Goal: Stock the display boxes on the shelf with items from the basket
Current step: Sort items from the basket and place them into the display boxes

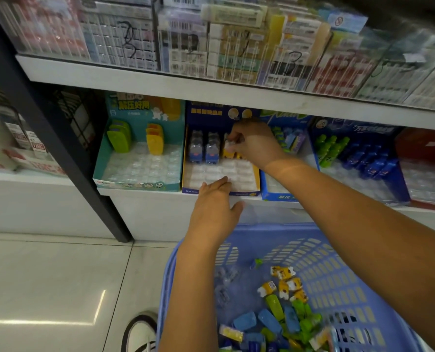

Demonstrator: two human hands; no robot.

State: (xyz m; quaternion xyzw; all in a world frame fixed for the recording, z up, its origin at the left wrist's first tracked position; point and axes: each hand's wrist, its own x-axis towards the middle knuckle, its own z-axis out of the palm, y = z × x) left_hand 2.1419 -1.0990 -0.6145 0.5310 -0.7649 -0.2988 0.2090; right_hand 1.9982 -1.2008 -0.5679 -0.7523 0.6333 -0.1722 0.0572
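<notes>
Pinching a small pale item (229,146) between thumb and fingertips, the right hand (258,146) sits at the back of the navy-and-yellow display box (236,192), just beside two columns of blue-grey pieces (203,148) standing in its left slots. That hand and wrist hide the box's right rear corner, so what the slots there hold cannot be told. The left hand (215,207) lies with fingers straight and close together on the box's front edge, gripping nothing.

Left of it stands a teal box (137,185) with green holders (120,139) and yellow holders (155,139) at the back. A blue box (282,196) touches the other side. The upper shelf board (160,85) overhangs all the boxes closely.

Below, both forearms cross a lilac basket (338,262) holding loose yellow-and-white pieces (285,283) and blue cases (269,321). A black post (59,138) slants at the left, and a white shoe (140,331) rests on the floor.
</notes>
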